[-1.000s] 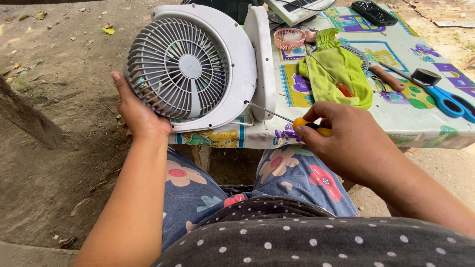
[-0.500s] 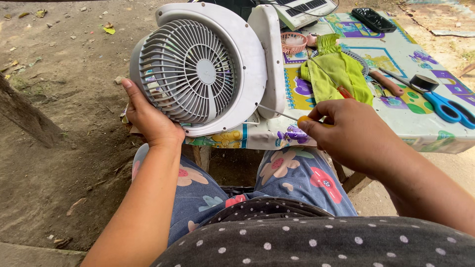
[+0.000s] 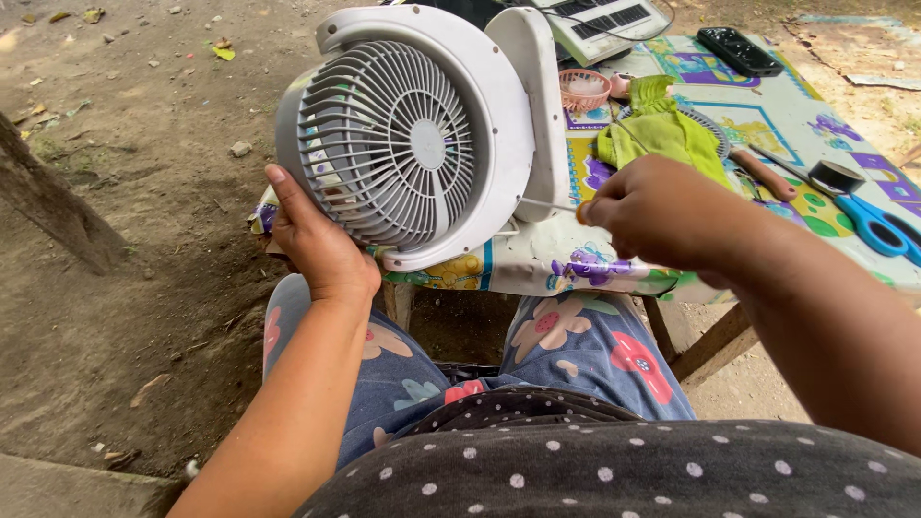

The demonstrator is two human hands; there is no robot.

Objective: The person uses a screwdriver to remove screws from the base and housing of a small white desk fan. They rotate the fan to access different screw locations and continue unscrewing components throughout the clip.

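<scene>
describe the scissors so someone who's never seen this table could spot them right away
Start at the table with the bright cartoon-print cloth, to the right of the white fan. Follow its right edge, past the yellow-green cloth. The scissors lie there, the only thing with blue handles.

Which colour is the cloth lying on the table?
Yellow-green cloth; seen best in the head view.

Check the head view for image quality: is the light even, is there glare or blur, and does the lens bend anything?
Head view: soft, even daylight, shadows faint; no harsh glare, though the fan casing is bright white. The grille, the left hand and the right hand are sharp, with no obvious motion blur. Wide-angle distortion stretches the right forearm and dotted clothing at the frame's bottom edge. The screwdriver shaft is thin and mostly hidden.
</scene>
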